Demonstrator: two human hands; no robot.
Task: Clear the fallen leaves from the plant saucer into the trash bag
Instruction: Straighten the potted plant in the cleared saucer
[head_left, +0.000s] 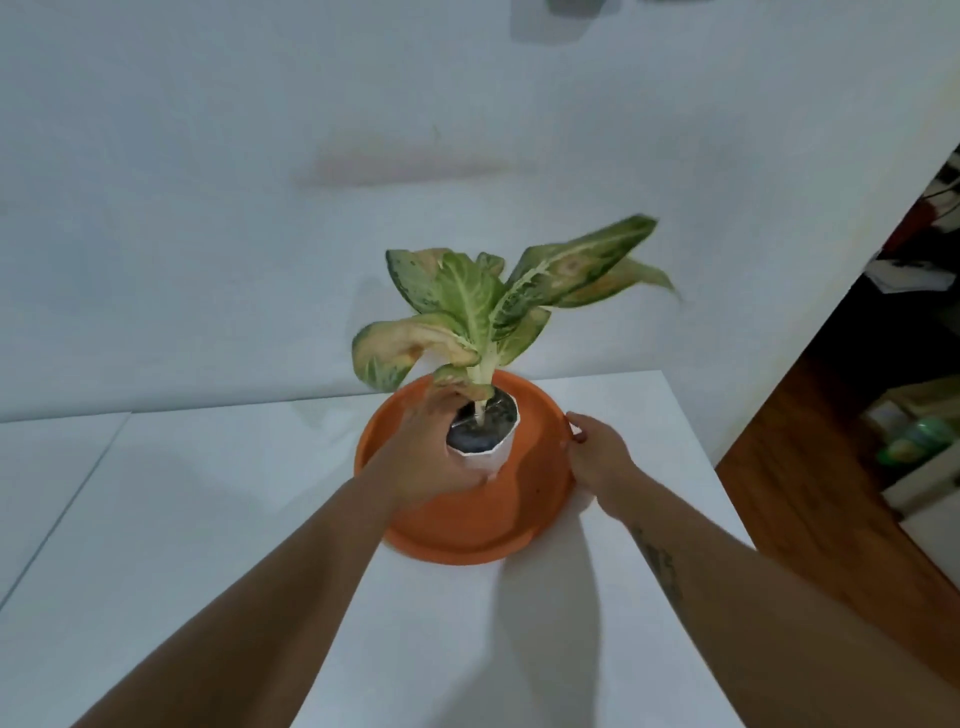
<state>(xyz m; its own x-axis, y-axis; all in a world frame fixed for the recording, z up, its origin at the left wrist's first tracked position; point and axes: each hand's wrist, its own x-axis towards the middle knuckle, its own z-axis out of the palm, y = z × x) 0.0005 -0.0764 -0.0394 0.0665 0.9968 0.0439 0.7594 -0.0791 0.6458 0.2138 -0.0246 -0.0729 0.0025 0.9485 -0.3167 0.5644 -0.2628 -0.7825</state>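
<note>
Orange saucer (467, 519) sits on the white table (208, 519), toward its far right corner. Its near floor looks bare apart from a dark speck; no fallen leaves can be made out there, and no trash bag is in view. At the right rim, the right hand (597, 457) pinches the edge with curled fingers. Slightly farther, the left hand (431, 452) wraps its fingers round the white pot (493, 460), which stands inside the saucer. The step in hand looks like lifting the pot out. It is best raised straight up and upright with the rim pinned flat, so no soil spills and the drooping plant (478, 312) beyond is not shaken.
</note>
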